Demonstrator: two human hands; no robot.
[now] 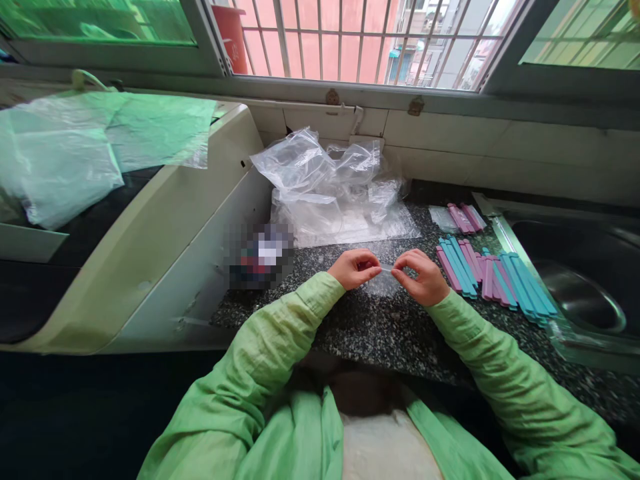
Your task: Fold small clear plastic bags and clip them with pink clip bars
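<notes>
My left hand (pixel 354 268) and my right hand (pixel 421 276) meet over the dark speckled counter (pixel 380 333). Both pinch the top edge of a small clear plastic bag (pixel 384 280) that hangs between them down to the counter. Something pink shows inside my left fingers, too hidden to name. To the right of my right hand lies a row of pink and blue flat sticks (pixel 493 277), several of them side by side. A few more pink sticks (pixel 465 218) rest farther back in a small clear bag.
A heap of crumpled clear plastic bags (pixel 330 190) lies at the back of the counter under the barred window. A steel sink (pixel 575 280) is at the right. A cream appliance (pixel 165 233) with plastic sheets (pixel 75 147) stands at the left.
</notes>
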